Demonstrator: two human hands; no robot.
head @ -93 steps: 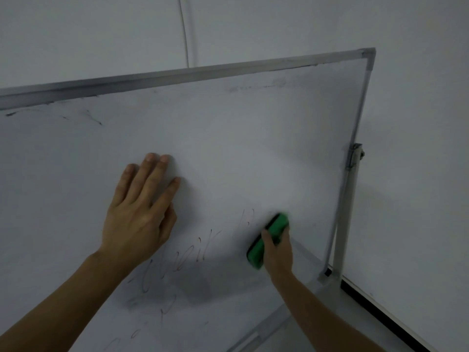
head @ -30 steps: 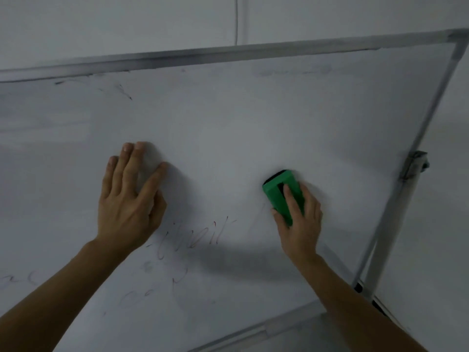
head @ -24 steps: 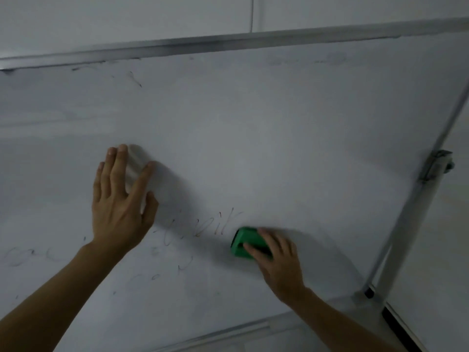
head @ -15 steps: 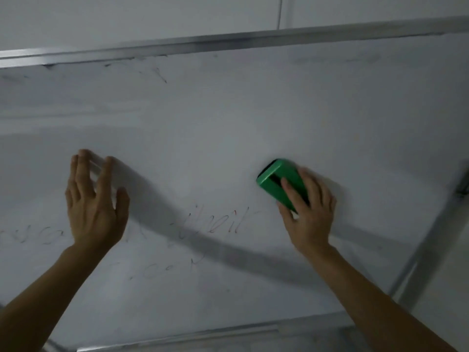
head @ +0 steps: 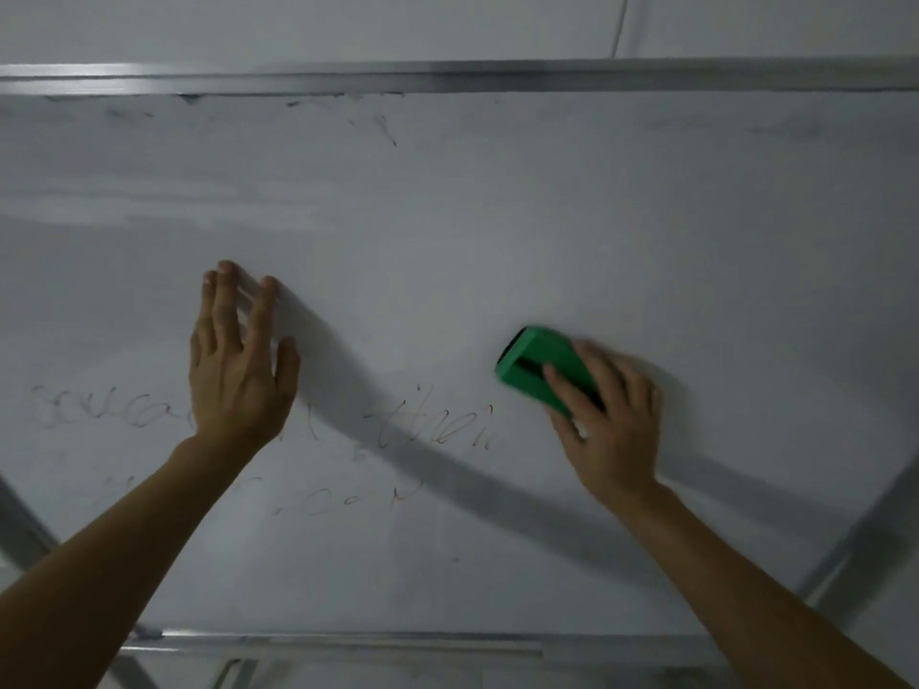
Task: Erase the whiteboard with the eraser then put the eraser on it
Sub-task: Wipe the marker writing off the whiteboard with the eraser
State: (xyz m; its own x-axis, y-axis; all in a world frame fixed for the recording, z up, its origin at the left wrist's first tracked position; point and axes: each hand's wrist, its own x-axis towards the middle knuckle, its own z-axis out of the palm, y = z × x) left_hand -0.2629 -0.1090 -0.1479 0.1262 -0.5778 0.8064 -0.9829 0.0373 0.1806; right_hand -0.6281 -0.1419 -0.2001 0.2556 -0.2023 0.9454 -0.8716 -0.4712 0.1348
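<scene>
Right hand [head: 611,425] grips the green eraser [head: 542,368], its fingers curled over the eraser's back and its thumb along the near side, and holds it against the whiteboard [head: 497,216] right of centre. The eraser is slightly blurred; a dark strip shows along its upper left edge. Left hand [head: 238,370] holds nothing. Its fingers are straight and a little spread, its back faces the camera, and its fingertips lie at the board; whether the palm touches cannot be told.

Faint reddish writing [head: 437,430] sits on the board between the two hands, just below and left of the eraser. Fainter grey scrawl [head: 99,415] runs left of the left wrist and below the red marks. Dark smudges [head: 378,126] lie near the top edge. A metal frame [head: 447,82] borders the board above, and a metal rail [head: 348,643] runs along its lower edge. Behind the board stands a pale wall [head: 298,27] with a thin cable [head: 619,27] running down it. The room is dim, and both arms cast long shadows across the board.
</scene>
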